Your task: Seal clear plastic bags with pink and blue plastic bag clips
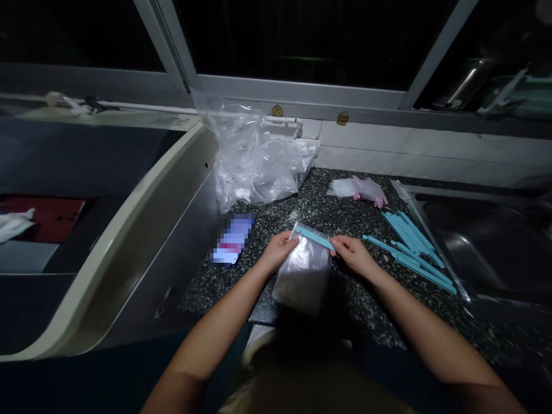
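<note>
A small clear plastic bag [302, 273] with pale contents lies on the dark speckled counter [328, 210] in front of me. A light blue sealing clip [314, 236] sits across the bag's top. My left hand [279, 248] pinches the top left corner of the bag at the clip's end. My right hand [351, 253] pinches the clip's right end. Both hands have their fingers closed.
Several loose blue clips [409, 247] lie to the right beside a steel sink [487, 241]. A small bag with pink pieces [360, 190] lies behind. A heap of crumpled clear plastic [254, 155] stands at the back. A phone [233, 238] lies left. A large appliance [107, 230] borders the counter.
</note>
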{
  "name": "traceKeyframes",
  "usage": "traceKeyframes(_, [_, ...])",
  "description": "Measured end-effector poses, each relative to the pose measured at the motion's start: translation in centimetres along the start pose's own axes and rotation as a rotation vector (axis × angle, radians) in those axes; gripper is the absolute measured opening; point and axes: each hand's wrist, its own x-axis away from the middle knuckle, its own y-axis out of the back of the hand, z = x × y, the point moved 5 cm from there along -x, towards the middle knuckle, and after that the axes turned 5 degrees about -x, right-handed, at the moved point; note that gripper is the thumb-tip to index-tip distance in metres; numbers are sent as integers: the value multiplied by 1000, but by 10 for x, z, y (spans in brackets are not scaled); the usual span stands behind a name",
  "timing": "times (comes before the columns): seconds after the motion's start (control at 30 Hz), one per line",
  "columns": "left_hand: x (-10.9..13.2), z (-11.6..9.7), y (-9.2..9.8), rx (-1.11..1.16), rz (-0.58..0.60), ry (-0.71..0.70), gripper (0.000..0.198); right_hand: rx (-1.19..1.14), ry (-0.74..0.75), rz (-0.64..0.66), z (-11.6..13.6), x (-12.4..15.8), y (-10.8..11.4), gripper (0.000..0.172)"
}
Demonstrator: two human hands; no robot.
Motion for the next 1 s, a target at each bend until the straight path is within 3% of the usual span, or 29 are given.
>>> traceKeyframes(0.3, [3, -3, -2, -43, 42, 0, 33, 90, 23, -5, -5, 1, -11, 38])
traceKeyframes(0.57, [3, 1, -2, -30, 76, -20, 39, 86, -3, -64, -10, 2, -13, 33])
traceKeyframes(0.77, [1, -2, 3, -64, -52, -43, 40, 67, -15, -53, -11, 2, -19, 32])
traceKeyframes(1.0, [0, -11, 20, 103, -119, -11, 38, -52, -16, -243, -11, 0, 13, 40])
